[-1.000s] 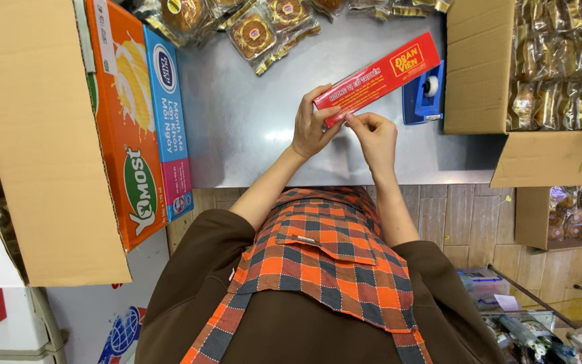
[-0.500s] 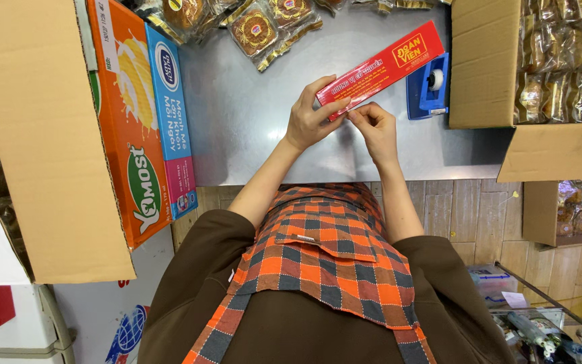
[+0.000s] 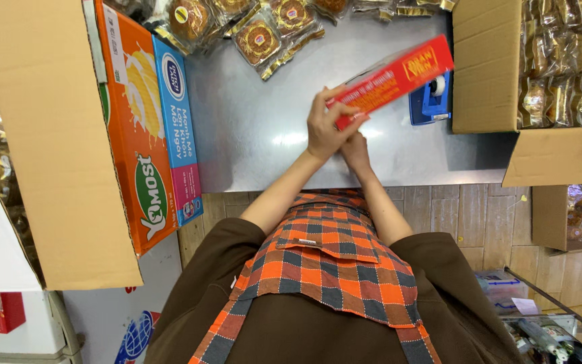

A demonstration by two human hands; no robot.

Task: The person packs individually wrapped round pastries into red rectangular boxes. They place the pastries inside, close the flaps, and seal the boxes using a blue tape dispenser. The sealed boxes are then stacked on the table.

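Observation:
A long red carton [image 3: 399, 73] is held tilted above the steel table [image 3: 250, 141], its far end up to the right. My left hand [image 3: 323, 127] grips its near end from the left. Just below and partly behind it, my right hand [image 3: 356, 152] has its fingers at the same end of the carton. I cannot see what the right fingers do there. My orange-checked apron [image 3: 325, 263] fills the foreground.
A blue tape dispenser [image 3: 430, 101] stands on the table right behind the carton. An open cardboard box of gold-wrapped cakes [image 3: 560, 67] is at the right. Several wrapped round cakes [image 3: 259, 39] lie at the far edge. A large cardboard box with an orange carton [image 3: 133, 135] is at the left.
The red carton has risen and swung a little to the right. My left hand has moved over my right hand, which has dropped beneath the carton's near end.

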